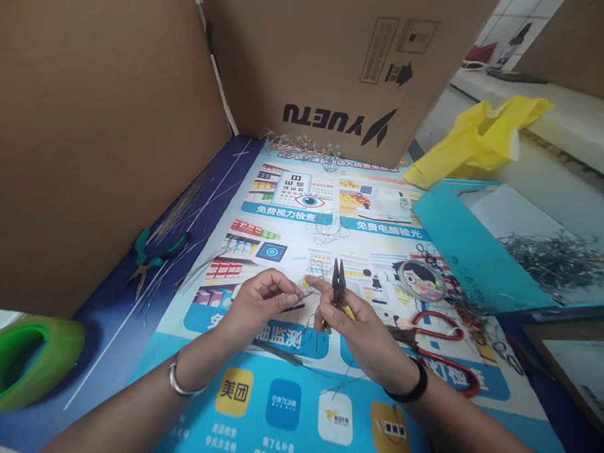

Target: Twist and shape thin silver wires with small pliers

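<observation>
The left hand (259, 299) pinches a thin wire (306, 295) above the printed sheet (308, 414); the right hand (362, 326) grips pliers (339, 285), jaws slightly parted. Beyond lie bent wire pieces (328, 231), apparently shaped; nearer straight wires (280, 353) look unworked.
</observation>
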### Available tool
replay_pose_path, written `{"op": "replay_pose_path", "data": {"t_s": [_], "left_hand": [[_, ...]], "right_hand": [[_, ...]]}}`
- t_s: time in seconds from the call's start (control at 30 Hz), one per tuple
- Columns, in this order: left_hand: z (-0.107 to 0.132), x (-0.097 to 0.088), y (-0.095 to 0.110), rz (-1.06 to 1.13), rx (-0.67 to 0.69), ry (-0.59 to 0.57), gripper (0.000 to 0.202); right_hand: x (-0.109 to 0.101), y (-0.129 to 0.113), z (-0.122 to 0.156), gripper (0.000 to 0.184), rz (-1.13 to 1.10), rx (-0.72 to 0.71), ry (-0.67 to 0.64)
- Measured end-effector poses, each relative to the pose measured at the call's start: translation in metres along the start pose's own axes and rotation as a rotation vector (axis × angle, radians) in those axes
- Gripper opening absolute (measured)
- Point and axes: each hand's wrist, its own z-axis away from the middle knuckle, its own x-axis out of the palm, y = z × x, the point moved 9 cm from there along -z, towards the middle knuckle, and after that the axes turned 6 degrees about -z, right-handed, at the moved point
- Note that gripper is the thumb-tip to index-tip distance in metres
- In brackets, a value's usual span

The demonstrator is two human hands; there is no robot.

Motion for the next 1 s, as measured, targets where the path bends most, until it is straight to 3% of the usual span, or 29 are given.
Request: {"op": "replay_pose_path", "data": {"t_s": [0.17,0.37,0.53,0.77,0.9,1.0], "left_hand": [[-0.001,-0.001,-0.008,0.107,-0.054,-0.007,0.016],[-0.005,0.003,-0.022,0.267,-0.128,-0.058,0.018],[-0.006,0.006,-0.024,0.335,-0.155,-0.101,0.019],[-0.015,-0.004,-0.026,0.456,-0.183,-0.091,0.022],[-0.019,-0.009,-0.025,0.618,-0.169,-0.083,0.023],[-0.021,-0.014,-0.024,0.68,-0.136,-0.07,0.024]], "right_hand": [[0.001,-0.001,0.002,0.023,-0.105,-0.032,-0.013],[-0.004,-0.022,-0.002,0.016,-0.133,-0.037,0.016],[0.005,-0.041,-0.029,0.017,-0.161,-0.03,-0.023],[0.017,-0.042,-0.071,0.021,-0.069,0.041,-0.059],[0.008,-0.05,-0.077,0.018,-0.051,-0.013,-0.051],[-0.011,-0.05,-0.074,0.018,-0.065,-0.052,-0.009]]}}
